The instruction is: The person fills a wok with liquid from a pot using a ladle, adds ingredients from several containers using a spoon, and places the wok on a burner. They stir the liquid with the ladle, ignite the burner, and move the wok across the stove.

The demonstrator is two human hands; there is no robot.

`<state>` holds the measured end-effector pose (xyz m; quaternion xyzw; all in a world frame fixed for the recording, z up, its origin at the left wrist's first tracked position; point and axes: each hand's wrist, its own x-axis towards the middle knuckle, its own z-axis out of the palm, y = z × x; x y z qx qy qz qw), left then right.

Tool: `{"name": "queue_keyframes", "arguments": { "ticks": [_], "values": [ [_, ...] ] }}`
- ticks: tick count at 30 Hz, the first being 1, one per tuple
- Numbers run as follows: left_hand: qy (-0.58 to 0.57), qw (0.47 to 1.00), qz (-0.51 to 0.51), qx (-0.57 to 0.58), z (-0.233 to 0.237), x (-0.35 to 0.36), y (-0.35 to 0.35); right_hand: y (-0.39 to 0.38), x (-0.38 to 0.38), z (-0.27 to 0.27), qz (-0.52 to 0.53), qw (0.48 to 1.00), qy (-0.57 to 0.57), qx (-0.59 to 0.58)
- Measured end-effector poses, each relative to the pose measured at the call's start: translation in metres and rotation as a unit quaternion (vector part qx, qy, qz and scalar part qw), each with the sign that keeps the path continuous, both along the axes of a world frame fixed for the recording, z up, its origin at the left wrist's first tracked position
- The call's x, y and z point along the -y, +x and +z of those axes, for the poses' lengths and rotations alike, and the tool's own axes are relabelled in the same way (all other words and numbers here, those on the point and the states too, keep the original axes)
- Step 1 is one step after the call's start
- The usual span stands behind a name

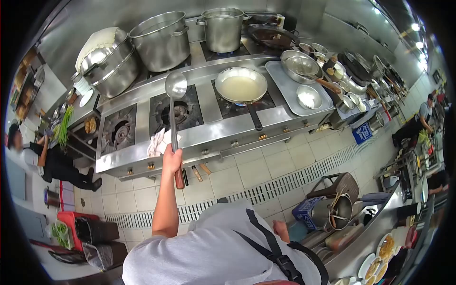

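My left hand [172, 159] is wrapped round the handle of a long metal ladle [175, 85], whose bowl is raised over the middle burner [179, 111]. A folded white cloth [158, 142] lies on the stove edge beside this hand. To the right, a frying pan [241, 86] with pale liquid in it stands over a blue flame, its black handle pointing toward me. My right hand [281, 230] hangs low by my right side, partly hidden by my body, and its fingers cannot be made out.
Large pots [161, 45] line the back of the stove. Right of the pan, a metal tray [289, 97] holds bowls and a strainer. One person [61, 164] stands far left, another [420, 118] far right. Behind me are a blue crate [308, 213] and a counter with plates of food.
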<state>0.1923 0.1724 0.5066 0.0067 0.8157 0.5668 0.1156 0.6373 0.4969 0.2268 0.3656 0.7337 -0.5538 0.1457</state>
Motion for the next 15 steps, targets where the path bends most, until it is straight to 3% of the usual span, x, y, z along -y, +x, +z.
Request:
{"name": "queue_keyframes", "arguments": {
  "ticks": [1, 2, 3, 5, 8, 10, 12, 13, 14, 15],
  "values": [
    [0.000, 1.000, -0.008, 0.000, -0.010, 0.000, -0.018, -0.018, 0.006, 0.012, -0.140, 0.987, -0.084, 0.004],
    [-0.072, 0.990, 0.001, -0.118, -0.021, 0.000, -0.034, -0.028, 0.014, 0.022, -0.276, 0.947, -0.166, 0.008],
    [-0.141, 0.961, 0.010, -0.237, -0.030, -0.003, -0.050, -0.037, 0.024, 0.029, -0.283, 0.944, -0.168, 0.005],
    [-0.213, 0.949, 0.025, -0.231, -0.038, -0.010, -0.072, -0.052, 0.039, 0.039, -0.300, 0.945, -0.128, 0.009],
    [-0.232, 0.943, 0.026, -0.237, -0.066, -0.018, -0.093, -0.041, 0.066, 0.041, -0.309, 0.938, -0.159, 0.005],
    [-0.251, 0.932, 0.043, -0.259, -0.080, -0.026, -0.103, -0.005, 0.080, 0.008, -0.143, 0.988, 0.008, -0.051],
    [-0.273, 0.931, 0.049, -0.237, -0.073, -0.036, -0.101, 0.026, 0.096, 0.012, -0.124, 0.992, -0.028, 0.010],
    [-0.299, 0.929, 0.059, -0.211, -0.072, -0.039, -0.098, 0.044, 0.104, 0.011, 0.013, 0.985, 0.158, -0.068],
    [-0.311, 0.918, 0.069, -0.238, -0.076, -0.041, -0.098, 0.070, 0.112, 0.000, 0.152, 0.919, 0.335, -0.140],
    [-0.311, 0.918, 0.064, -0.236, -0.081, -0.041, -0.101, 0.088, 0.123, -0.014, 0.149, 0.921, 0.334, -0.135]
  ]
}}
